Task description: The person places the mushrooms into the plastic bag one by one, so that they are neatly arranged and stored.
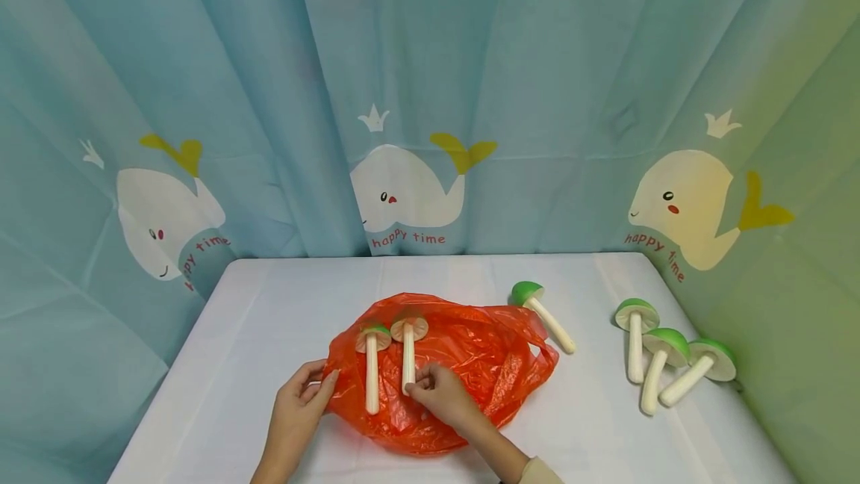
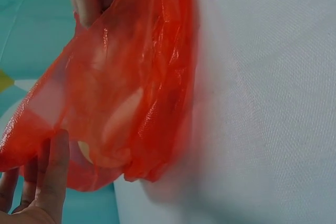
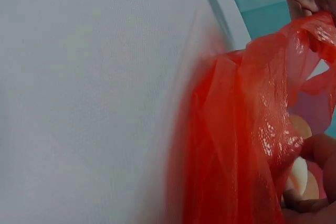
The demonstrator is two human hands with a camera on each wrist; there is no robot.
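A red plastic bag (image 1: 463,364) lies on the table with its mouth spread. Two toy mushrooms are in it: one green-capped mushroom (image 1: 372,372) at the left and another mushroom (image 1: 408,346) beside it. Thumb and fingers of my left hand (image 1: 298,402) pinch the bag's left edge; the left wrist view shows the same hand (image 2: 42,187) at the red film. My right hand (image 1: 443,394) pinches the stem end of the second mushroom. In the right wrist view this hand (image 3: 315,177) is partly cut off by the frame edge.
Just behind the bag's right end lies a green-capped mushroom (image 1: 551,323). Farther right are three more: a rear mushroom (image 1: 634,334), a middle mushroom (image 1: 661,364) and a right mushroom (image 1: 702,370). A whale-print curtain (image 1: 551,133) hangs around the white table (image 1: 282,305).
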